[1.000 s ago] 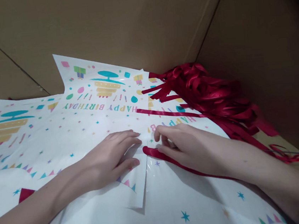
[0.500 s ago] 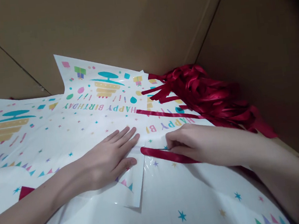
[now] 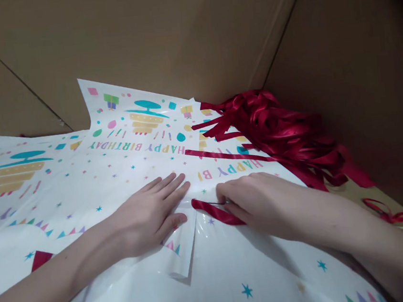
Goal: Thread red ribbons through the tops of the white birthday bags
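My left hand (image 3: 151, 216) lies flat, fingers spread, on a white birthday-print sheet (image 3: 186, 248) with colored stars and flags. To its right, my right hand (image 3: 246, 199) is closed in a pinch on a thin dark tool (image 3: 212, 203), whose tip reaches the end of a red ribbon (image 3: 217, 213). That ribbon runs from beside my left fingertips to under my right hand. A second red ribbon strip (image 3: 223, 155) lies across the printed sheets just beyond. What the tool is cannot be made out fully, as my fingers cover most of it.
A heap of red ribbons (image 3: 278, 128) lies at the back right. Brown cardboard-like walls (image 3: 160, 30) rise behind. More printed sheets (image 3: 20, 175) spread to the left. A small red bow (image 3: 392, 216) sits at the far right.
My right hand has shifted slightly left, closer to the ribbon's end, and more of the thin tool shows. The bow has come into view at the right. My left hand stays flat.
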Demonstrator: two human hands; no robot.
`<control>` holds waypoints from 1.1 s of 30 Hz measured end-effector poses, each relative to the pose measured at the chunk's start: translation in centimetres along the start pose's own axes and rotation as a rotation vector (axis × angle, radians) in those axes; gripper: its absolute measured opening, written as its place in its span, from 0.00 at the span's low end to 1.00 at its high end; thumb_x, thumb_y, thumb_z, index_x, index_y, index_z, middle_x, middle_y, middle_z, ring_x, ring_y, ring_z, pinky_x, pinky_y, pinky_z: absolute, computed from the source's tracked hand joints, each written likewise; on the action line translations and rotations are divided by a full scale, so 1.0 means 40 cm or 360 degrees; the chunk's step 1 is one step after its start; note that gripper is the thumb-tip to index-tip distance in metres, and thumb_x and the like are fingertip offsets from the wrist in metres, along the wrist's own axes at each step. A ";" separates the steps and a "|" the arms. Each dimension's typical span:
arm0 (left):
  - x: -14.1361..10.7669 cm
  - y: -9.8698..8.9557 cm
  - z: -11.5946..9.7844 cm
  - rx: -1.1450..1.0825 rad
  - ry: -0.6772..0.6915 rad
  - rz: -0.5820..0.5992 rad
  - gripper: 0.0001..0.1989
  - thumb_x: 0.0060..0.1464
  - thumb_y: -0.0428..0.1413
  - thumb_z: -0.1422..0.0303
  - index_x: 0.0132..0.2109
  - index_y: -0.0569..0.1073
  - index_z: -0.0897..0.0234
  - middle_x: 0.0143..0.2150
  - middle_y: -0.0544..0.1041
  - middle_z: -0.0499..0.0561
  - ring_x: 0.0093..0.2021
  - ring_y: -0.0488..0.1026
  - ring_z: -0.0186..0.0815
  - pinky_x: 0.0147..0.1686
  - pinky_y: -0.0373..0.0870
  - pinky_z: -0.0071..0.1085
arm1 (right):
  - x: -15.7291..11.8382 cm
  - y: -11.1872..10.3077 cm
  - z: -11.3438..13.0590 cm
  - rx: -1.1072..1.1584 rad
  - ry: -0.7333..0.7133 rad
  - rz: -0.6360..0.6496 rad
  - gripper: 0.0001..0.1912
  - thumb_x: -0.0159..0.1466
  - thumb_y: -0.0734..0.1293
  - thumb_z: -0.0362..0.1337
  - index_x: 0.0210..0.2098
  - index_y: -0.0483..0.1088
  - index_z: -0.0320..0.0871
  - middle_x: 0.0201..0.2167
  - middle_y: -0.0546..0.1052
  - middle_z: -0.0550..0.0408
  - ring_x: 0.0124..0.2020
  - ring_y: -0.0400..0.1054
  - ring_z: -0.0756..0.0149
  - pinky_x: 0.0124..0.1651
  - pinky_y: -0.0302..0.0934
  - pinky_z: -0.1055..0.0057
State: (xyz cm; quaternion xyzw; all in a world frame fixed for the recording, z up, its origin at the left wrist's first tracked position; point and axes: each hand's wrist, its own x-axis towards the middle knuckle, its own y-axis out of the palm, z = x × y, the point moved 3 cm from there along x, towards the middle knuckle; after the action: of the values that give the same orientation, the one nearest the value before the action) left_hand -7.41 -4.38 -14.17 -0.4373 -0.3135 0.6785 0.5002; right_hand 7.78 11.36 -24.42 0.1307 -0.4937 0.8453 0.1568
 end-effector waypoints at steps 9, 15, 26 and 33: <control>-0.008 -0.015 -0.080 0.0437 0.0437 -0.0565 0.08 0.63 0.51 0.71 0.38 0.75 0.66 0.32 0.75 0.54 0.31 0.71 0.41 0.29 0.68 0.37 | -0.001 0.059 0.035 -0.0104 0.0089 -0.0251 0.12 0.58 0.60 0.20 0.31 0.63 0.44 0.26 0.70 0.58 0.21 0.52 0.69 0.26 0.36 0.67; -0.033 -0.018 -0.120 0.0407 0.0422 -0.0621 0.13 0.68 0.49 0.70 0.39 0.77 0.69 0.34 0.79 0.55 0.33 0.75 0.42 0.29 0.74 0.37 | 0.007 0.064 0.027 -0.0281 0.0176 -0.0308 0.11 0.59 0.60 0.22 0.29 0.64 0.45 0.24 0.69 0.57 0.19 0.50 0.68 0.27 0.34 0.66; -0.042 -0.010 -0.118 0.0089 0.0351 -0.0408 0.13 0.67 0.49 0.70 0.50 0.76 0.67 0.48 0.81 0.62 0.51 0.78 0.48 0.50 0.78 0.44 | 0.004 0.072 0.045 -0.0310 0.0086 -0.0234 0.12 0.60 0.59 0.21 0.33 0.66 0.45 0.27 0.71 0.55 0.20 0.57 0.66 0.27 0.34 0.65; -0.031 -0.057 -0.073 -0.0199 0.0104 -0.0295 0.17 0.67 0.49 0.65 0.57 0.73 0.64 0.58 0.77 0.59 0.59 0.74 0.48 0.55 0.75 0.46 | -0.010 0.010 -0.057 -0.0031 -0.0038 -0.0061 0.09 0.68 0.62 0.29 0.33 0.69 0.45 0.30 0.74 0.54 0.29 0.64 0.64 0.31 0.45 0.68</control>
State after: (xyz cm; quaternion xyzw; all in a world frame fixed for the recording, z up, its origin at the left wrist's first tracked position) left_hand -3.70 -4.91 -13.08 -0.4588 -0.3779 0.5937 0.5425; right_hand 7.85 13.11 -26.00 0.1488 -0.5012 0.8357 0.1683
